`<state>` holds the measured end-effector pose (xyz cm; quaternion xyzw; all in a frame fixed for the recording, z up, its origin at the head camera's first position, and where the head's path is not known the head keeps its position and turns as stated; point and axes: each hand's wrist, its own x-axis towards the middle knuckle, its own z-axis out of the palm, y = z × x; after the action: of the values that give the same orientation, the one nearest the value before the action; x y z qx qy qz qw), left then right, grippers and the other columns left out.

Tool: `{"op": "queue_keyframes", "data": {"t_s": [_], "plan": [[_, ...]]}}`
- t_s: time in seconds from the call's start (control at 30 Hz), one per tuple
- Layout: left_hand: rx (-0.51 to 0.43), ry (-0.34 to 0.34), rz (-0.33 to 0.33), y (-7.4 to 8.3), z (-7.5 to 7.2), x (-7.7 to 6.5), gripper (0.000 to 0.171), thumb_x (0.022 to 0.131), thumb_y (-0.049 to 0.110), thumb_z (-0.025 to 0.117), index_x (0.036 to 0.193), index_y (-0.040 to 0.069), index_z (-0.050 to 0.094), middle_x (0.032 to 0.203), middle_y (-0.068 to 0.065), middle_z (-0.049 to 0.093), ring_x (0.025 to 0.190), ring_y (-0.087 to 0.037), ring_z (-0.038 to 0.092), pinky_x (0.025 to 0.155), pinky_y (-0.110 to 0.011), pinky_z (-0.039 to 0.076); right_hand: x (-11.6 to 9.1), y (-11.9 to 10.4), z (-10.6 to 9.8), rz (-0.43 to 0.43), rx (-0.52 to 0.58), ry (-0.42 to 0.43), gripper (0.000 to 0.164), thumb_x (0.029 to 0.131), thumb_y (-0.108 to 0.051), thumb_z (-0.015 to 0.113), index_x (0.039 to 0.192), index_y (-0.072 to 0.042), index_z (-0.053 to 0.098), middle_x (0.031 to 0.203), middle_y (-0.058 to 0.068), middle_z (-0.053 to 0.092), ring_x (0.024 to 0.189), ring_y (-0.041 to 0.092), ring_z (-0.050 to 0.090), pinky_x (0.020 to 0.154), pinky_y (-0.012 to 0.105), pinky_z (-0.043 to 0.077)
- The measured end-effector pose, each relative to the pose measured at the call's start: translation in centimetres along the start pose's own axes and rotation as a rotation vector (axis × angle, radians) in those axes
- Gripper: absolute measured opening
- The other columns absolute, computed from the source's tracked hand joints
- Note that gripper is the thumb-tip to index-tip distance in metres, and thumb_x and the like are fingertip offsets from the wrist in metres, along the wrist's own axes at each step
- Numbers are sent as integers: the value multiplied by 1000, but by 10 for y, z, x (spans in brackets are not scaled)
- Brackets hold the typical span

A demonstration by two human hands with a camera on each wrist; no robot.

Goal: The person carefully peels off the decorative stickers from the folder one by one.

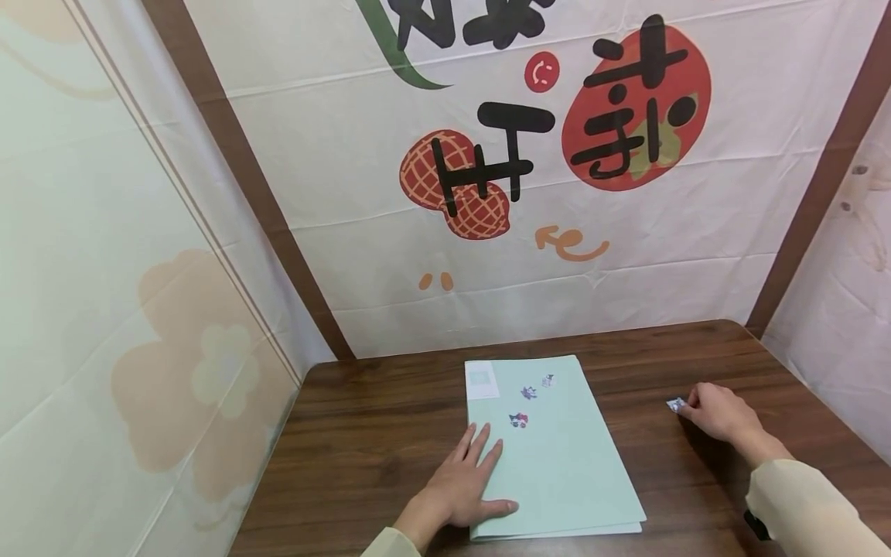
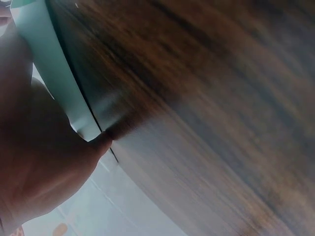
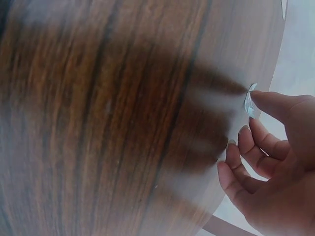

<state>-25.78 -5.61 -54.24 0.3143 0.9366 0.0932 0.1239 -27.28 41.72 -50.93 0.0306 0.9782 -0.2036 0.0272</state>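
A pale mint-green folder (image 1: 564,464) lies on the wooden table, with a white label (image 1: 482,381) at its upper left corner. Several small cartoon stickers (image 1: 519,420) are stuck on its upper part. My left hand (image 1: 455,487) rests with spread fingers on the folder's lower left edge. Off to the right of the folder, my right hand (image 1: 720,414) pinches a small bluish-white sticker (image 1: 675,404) between thumb and index finger. In the right wrist view this sticker (image 3: 250,102) appears slightly curved, close over the tabletop, and the other fingers are curled below it.
The dark wood table (image 1: 376,433) ends at a white printed cloth (image 1: 626,286) along the back. More cloth (image 1: 160,371) hangs on the left side. A small black object (image 1: 756,526) shows under the right sleeve.
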Motion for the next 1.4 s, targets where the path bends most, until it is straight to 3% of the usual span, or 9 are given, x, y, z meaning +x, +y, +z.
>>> {"op": "queue_keyframes", "data": {"t_s": [0.4,0.6,0.9,1.13,1.4], "plan": [[30,-24,-23,13,-15,-8,95,92,76,52,164,18,27,172,-10,7,158,-33,3,123,-51,23,-1,0,2,34,-1,1,32,97,-32,67,90,-1,63,79,9,57,71,25,52,60,39,43],[18,-27,-15,10,-12,-6,95,93,76,50,164,18,25,173,-11,5,158,-33,1,123,-52,22,0,-1,4,35,-15,1,34,98,-34,66,86,-2,63,77,8,56,69,25,52,58,38,41],[13,-14,-17,5,-4,-2,96,92,78,49,164,20,25,173,-9,3,159,-31,-2,124,-51,21,0,-1,6,-15,-15,67,30,97,-26,68,95,-3,49,79,11,54,71,28,50,61,42,42],[11,-5,-12,3,-1,0,98,91,80,48,164,19,26,173,-9,5,159,-32,-1,124,-52,21,1,-1,7,-33,-47,61,27,98,-28,67,86,-9,53,75,6,51,69,24,50,60,39,39],[7,-2,-6,1,1,1,98,90,81,46,164,19,25,173,-9,3,158,-32,-2,124,-52,20,3,-1,7,-20,-49,50,23,97,-27,68,93,-5,63,82,9,60,72,26,53,63,48,46]]}}
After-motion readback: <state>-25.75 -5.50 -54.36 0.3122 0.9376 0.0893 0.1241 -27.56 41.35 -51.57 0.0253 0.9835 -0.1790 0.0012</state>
